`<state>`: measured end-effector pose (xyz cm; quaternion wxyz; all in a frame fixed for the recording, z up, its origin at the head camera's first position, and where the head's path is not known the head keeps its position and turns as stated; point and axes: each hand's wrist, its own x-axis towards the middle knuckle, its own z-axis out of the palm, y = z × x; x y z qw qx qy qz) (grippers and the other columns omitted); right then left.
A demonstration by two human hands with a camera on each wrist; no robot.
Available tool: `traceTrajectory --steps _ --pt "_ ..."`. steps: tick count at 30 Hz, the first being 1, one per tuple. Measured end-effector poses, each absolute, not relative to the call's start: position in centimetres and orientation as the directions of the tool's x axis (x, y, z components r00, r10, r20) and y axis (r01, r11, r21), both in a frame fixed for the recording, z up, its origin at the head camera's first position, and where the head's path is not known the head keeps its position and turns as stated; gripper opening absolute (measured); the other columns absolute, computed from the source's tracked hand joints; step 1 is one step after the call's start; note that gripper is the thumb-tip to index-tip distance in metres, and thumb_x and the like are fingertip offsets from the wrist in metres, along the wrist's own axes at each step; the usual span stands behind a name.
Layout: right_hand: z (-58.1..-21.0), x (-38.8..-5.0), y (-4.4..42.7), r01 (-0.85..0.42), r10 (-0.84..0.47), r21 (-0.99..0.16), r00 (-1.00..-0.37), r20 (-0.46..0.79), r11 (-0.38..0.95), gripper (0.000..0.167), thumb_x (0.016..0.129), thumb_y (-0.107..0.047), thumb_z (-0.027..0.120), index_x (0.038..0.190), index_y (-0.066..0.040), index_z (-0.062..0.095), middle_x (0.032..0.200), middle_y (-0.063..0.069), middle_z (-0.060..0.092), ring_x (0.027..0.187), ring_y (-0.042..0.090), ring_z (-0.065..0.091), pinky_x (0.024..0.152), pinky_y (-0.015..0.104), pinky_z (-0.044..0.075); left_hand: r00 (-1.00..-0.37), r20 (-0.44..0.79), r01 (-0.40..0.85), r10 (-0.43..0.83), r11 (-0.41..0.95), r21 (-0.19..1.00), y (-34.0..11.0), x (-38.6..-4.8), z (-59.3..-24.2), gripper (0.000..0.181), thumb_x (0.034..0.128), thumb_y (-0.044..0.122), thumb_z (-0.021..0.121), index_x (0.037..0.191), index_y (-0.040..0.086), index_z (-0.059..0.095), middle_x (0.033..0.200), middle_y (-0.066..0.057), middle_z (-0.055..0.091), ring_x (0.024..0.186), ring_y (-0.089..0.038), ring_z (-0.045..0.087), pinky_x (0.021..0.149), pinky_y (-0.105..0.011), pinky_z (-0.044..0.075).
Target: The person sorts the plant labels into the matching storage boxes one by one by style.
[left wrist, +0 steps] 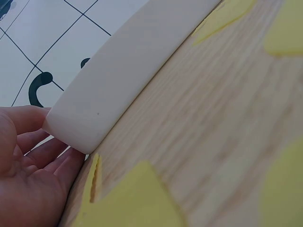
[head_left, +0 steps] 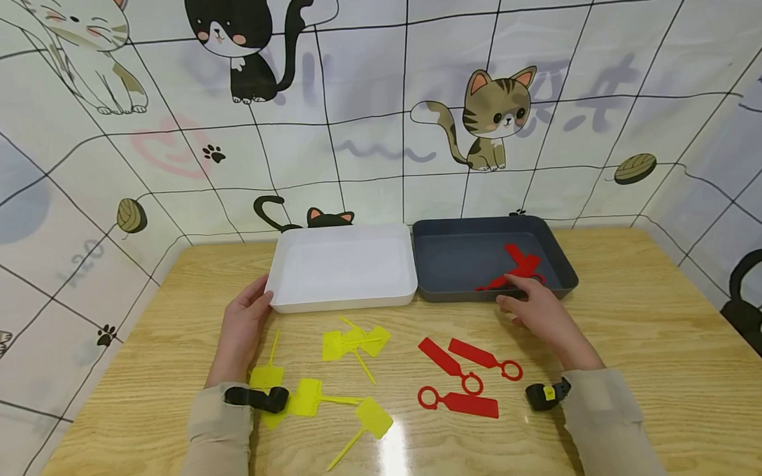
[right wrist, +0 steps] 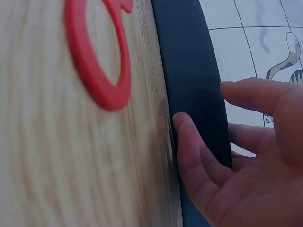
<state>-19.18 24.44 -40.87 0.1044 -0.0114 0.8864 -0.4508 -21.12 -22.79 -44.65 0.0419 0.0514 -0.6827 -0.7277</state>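
Observation:
The left hand (head_left: 245,327) rests at the left front corner of a white tray (head_left: 343,302), its fingertips touching the side. In the left wrist view that tray's wall (left wrist: 113,71) runs up from the hand (left wrist: 33,170). At the front rim of a dark grey tray (head_left: 452,293), the right hand (head_left: 538,320) has fingers on both sides of the wall. Several red tags (head_left: 522,267) lie overlapping in the grey tray beside its fingertips. The right wrist view shows the right hand (right wrist: 255,151) against the dark wall (right wrist: 189,61) with nothing pinched.
Three red ring-ended tags (head_left: 465,405) lie in front of the grey tray. Several yellow T-shaped plant labels (head_left: 307,397) are scattered before the white tray, some overlapping. Both trays stand side by side at the wooden table's (head_left: 608,258) back, near a cat-patterned cloth (head_left: 363,77).

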Motion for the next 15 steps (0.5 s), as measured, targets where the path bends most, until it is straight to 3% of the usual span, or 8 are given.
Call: traceTrajectory --steps 4,15 --pt "-41.15 -19.33 24.57 0.06 -0.12 -0.786 -0.978 -0.169 0.615 0.065 0.09 -0.035 0.05 0.142 -0.009 0.022 0.143 0.022 0.015 0.075 0.022 0.061 0.079 0.042 0.045 -0.991 -0.026 -0.018 -0.13 -0.058 0.998 -22.72 -21.03 -44.53 0.046 0.0931 0.015 0.048 0.137 0.008 0.035 0.142 -0.008 0.03 0.127 -0.019 0.032 0.099 -0.026 0.03" --pt "-41.73 -19.45 24.73 0.031 -0.131 -0.782 -0.981 -0.143 0.622 0.058 0.09 -0.036 0.05 0.139 -0.011 0.031 0.141 0.018 0.021 0.078 0.023 0.06 0.073 0.038 0.048 -0.99 -0.047 -0.043 -0.134 -0.038 0.998 -22.73 -21.01 -44.49 0.046 0.0936 0.016 0.047 0.138 0.011 0.035 0.142 -0.006 0.031 0.127 -0.018 0.032 0.1 -0.027 0.029"
